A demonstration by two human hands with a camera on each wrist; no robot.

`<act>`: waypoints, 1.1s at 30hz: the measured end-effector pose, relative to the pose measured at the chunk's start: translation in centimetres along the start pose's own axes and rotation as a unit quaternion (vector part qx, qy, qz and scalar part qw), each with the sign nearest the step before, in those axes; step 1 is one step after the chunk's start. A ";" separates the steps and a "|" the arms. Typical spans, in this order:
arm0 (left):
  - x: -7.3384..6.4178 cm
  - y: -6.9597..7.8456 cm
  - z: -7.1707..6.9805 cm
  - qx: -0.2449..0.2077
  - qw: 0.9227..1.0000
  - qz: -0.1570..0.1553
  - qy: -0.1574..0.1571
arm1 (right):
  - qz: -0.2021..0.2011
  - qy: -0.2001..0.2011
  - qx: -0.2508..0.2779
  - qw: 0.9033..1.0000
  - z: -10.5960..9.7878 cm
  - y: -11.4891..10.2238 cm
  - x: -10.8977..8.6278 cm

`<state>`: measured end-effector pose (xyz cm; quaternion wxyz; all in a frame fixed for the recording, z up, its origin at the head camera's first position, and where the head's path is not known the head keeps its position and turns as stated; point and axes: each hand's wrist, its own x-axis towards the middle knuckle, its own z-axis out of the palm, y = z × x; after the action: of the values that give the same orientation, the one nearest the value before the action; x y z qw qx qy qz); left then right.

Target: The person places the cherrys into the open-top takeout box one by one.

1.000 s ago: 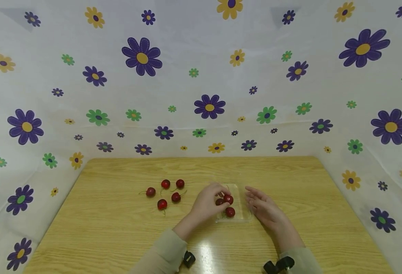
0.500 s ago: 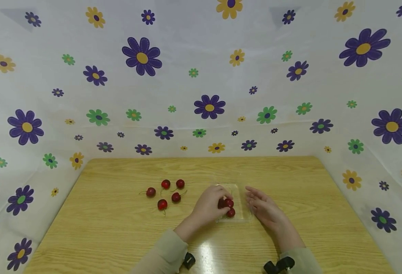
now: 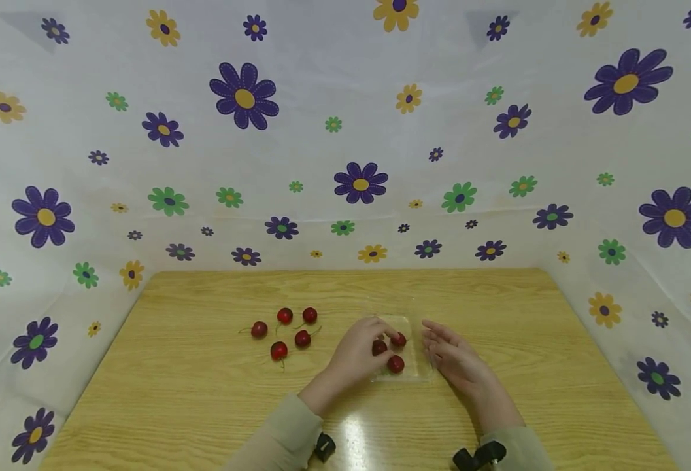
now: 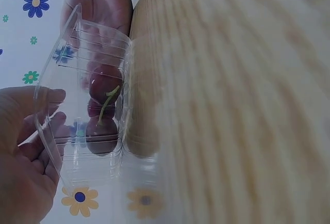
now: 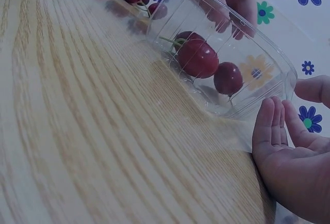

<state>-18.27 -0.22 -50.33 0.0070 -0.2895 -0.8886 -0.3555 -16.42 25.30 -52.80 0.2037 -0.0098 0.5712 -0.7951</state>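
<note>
A clear plastic box (image 3: 417, 366) stands on the table with three dark red cherries inside, among them a front cherry (image 3: 395, 364) and a back cherry (image 3: 399, 339). My left hand (image 3: 357, 353) hovers over the box's left side, thumb and fingers apart, with no cherry between them. In the right wrist view the fingers of my left hand (image 5: 237, 2) are at the box's far rim, above the cherries (image 5: 198, 59). My right hand (image 3: 459, 363) rests beside the box's right wall, fingers extended; whether they touch the wall I cannot tell.
Several stemmed cherries (image 3: 278, 351) lie loose on the wood-grain table (image 3: 192, 392), left of the box. A white cloth (image 3: 310, 150) printed with flowers rises behind and at both sides of the table.
A cherry that was between my left thumb and fingers now lies in the box, and the cherries there have shifted apart. My right hand has stayed in place.
</note>
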 end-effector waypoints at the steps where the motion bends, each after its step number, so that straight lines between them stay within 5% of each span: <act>1: 0.0 0.0 0.0 -0.005 1.000 -0.001 0.000 | -0.002 -0.001 0.000 1.000 0.0 0.0 0.0; 14: -0.2 -0.6 -0.2 -0.073 0.997 0.004 0.030 | -0.002 0.002 0.003 1.000 0.0 -0.1 0.0; 22: -0.5 -0.9 -0.6 -0.047 0.998 0.000 0.046 | -0.006 -0.001 0.009 1.000 0.0 0.0 0.0; 33: -2.0 -2.4 -2.0 -0.067 0.995 -0.028 0.063 | 0.011 0.019 0.006 1.000 0.1 -0.1 0.0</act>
<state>-18.21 -3.89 -50.81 0.0334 -0.2420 -0.8683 -0.4317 -16.44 25.24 -52.73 0.2012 0.0128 0.5699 -0.7966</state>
